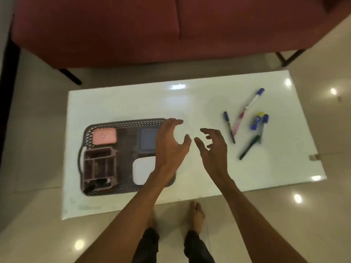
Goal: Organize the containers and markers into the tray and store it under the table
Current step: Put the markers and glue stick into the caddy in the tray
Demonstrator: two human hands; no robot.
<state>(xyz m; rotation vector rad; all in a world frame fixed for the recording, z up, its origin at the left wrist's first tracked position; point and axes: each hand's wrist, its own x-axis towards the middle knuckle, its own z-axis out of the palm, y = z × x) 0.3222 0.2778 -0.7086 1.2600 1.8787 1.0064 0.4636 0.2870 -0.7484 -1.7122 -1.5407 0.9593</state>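
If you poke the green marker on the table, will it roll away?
Probably, a little. The green marker looks thin and round, and the table top is glossy enough to mirror the lights, so a sideways push would likely make it roll or slide. It looks stiff and light, so picking it up should be easy. Whether a cap clip would stop the roll is too blurry to tell.

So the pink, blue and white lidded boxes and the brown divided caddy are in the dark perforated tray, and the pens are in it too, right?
Not quite. The head view shows the pink box, blue box, white box and brown divided caddy in the dark perforated tray, but the pens lie loose on the white tabletop, right of both empty hands.
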